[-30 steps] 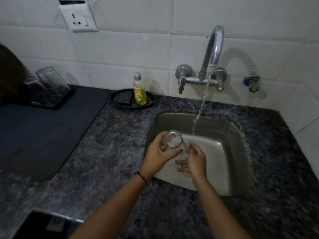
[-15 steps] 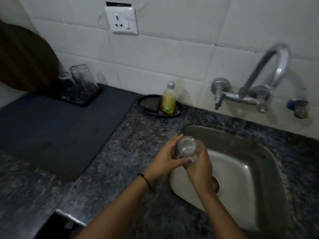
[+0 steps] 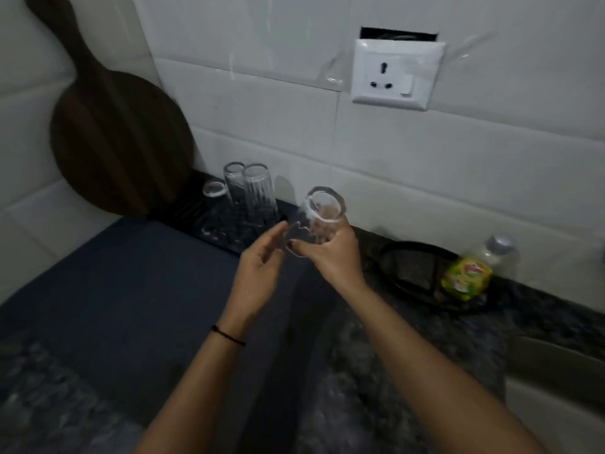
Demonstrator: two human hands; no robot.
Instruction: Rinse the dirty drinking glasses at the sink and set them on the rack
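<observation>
A clear drinking glass (image 3: 322, 209) is held tilted in the air above the counter, one round end turned up toward me. My right hand (image 3: 334, 257) grips its lower half from the right. My left hand (image 3: 258, 267) reaches in from the left with nearly straight fingers, and their tips touch the glass's lower end. Just behind the hands lies the black ribbed rack (image 3: 196, 213) against the wall. On it stand three upturned glasses: a short glass (image 3: 214, 189) and two tall glasses (image 3: 234, 181) (image 3: 259, 188).
A dark mat (image 3: 114, 290) covers the counter below and left of the hands. A round wooden board (image 3: 114, 136) leans on the wall at left. A black tray (image 3: 415, 270) with a yellow soap bottle (image 3: 468, 276) sits at right. The sink's corner (image 3: 556, 365) shows at lower right.
Both hands carried the glass out of the sink and leftward to a spot in front of the rack. The view swung left, so the tap and most of the sink dropped out.
</observation>
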